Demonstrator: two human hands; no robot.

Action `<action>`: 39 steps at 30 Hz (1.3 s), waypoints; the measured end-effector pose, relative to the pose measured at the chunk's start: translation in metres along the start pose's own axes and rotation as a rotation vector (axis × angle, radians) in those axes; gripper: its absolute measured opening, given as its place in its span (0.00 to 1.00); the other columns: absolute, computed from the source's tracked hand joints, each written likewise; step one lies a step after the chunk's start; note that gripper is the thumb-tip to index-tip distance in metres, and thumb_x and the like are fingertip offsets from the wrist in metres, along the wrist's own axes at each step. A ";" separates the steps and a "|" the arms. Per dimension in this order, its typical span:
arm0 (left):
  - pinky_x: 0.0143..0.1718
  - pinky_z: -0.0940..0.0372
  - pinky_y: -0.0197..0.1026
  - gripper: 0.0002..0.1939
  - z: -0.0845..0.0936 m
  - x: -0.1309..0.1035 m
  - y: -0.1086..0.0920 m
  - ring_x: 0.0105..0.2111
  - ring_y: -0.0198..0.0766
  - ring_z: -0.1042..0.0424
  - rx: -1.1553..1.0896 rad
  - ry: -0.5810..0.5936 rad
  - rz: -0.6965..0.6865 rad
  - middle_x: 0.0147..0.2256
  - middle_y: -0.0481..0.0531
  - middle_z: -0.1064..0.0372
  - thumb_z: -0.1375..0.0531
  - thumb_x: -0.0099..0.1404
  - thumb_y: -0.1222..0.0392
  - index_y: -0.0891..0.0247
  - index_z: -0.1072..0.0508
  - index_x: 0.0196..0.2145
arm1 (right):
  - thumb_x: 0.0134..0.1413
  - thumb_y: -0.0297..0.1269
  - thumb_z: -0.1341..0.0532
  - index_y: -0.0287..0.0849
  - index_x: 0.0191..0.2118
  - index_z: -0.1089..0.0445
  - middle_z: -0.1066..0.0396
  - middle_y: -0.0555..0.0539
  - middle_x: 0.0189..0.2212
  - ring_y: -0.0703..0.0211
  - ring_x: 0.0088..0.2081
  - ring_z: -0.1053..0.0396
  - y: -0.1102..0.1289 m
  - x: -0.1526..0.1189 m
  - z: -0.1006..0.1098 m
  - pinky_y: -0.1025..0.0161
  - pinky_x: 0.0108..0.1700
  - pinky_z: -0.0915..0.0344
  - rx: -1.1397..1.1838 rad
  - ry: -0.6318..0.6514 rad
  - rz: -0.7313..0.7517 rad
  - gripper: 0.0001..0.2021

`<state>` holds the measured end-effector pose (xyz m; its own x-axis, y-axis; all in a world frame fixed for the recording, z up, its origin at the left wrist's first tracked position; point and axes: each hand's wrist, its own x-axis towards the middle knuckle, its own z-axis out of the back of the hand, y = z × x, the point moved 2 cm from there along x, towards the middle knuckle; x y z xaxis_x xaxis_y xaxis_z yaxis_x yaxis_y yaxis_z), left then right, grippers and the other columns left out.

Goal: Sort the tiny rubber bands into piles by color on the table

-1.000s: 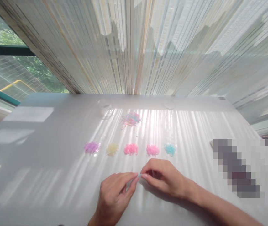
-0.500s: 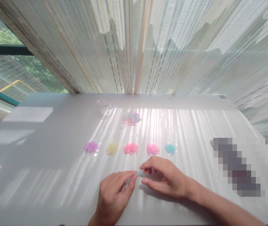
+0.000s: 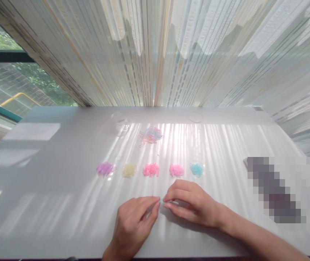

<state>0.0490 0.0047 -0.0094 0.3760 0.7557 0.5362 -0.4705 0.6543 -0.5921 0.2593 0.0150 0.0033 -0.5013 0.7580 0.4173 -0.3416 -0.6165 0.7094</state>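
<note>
Near the front middle of the white table, my left hand (image 3: 134, 221) is closed, thumb and forefinger pinching a tiny light blue band (image 3: 161, 200) that barely shows. Facing it from the right, my right hand (image 3: 191, 201) has its thumb and fingertips drawn together almost against the left fingertips. What lies inside that right pinch is hidden. Beyond the hands runs a row of small piles of thin bands: purple (image 3: 106, 169), yellow (image 3: 129, 170), coral red (image 3: 151, 170), pink (image 3: 176, 170) and teal (image 3: 196, 169). Farther back lies a mixed-colour pile of bands (image 3: 151, 135).
Behind the mixed pile stand a clear round container (image 3: 120, 125) and, to the right, a clear round lid (image 3: 195, 116). A blurred-out dark object (image 3: 274, 190) lies at the right. A striped curtain (image 3: 155, 54) borders the table's far edge, with a window at left.
My right thumb and fingers have closed together, and the gap between the two hands' fingertips has narrowed. Less of the light blue band shows. The piles stay put.
</note>
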 end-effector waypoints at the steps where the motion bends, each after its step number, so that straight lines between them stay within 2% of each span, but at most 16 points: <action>1: 0.30 0.29 0.36 0.04 0.000 0.000 0.000 0.25 0.34 0.23 -0.001 0.006 0.003 0.32 0.49 0.18 0.37 0.72 0.67 0.62 0.22 0.42 | 0.71 0.34 0.40 0.40 0.44 0.26 0.23 0.45 0.34 0.60 0.34 0.27 0.000 0.000 0.000 0.66 0.37 0.30 0.000 0.000 0.002 0.05; 12: 0.26 0.34 0.35 0.03 -0.001 -0.002 0.000 0.20 0.31 0.33 -0.032 0.039 0.085 0.28 0.47 0.23 0.38 0.72 0.66 0.61 0.24 0.40 | 0.70 0.35 0.41 0.42 0.40 0.27 0.24 0.47 0.31 0.61 0.32 0.29 -0.002 -0.001 0.000 0.65 0.35 0.33 -0.014 0.039 -0.075 0.07; 23: 0.26 0.35 0.35 0.04 0.001 0.000 -0.003 0.20 0.30 0.34 -0.030 0.040 0.095 0.29 0.46 0.24 0.38 0.72 0.68 0.61 0.25 0.41 | 0.69 0.33 0.42 0.43 0.40 0.27 0.24 0.47 0.32 0.60 0.32 0.28 -0.001 -0.001 0.002 0.65 0.36 0.31 0.002 0.066 -0.121 0.06; 39: 0.25 0.36 0.36 0.04 0.001 0.002 -0.002 0.19 0.31 0.35 -0.011 0.044 0.071 0.29 0.46 0.23 0.38 0.71 0.68 0.60 0.25 0.40 | 0.68 0.32 0.41 0.43 0.39 0.28 0.25 0.48 0.31 0.61 0.31 0.29 -0.001 0.001 0.006 0.65 0.35 0.32 -0.027 0.050 -0.096 0.05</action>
<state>0.0495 0.0048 -0.0064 0.3770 0.8004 0.4660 -0.4886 0.5993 -0.6341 0.2636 0.0169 0.0064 -0.5042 0.8025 0.3191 -0.4106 -0.5478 0.7289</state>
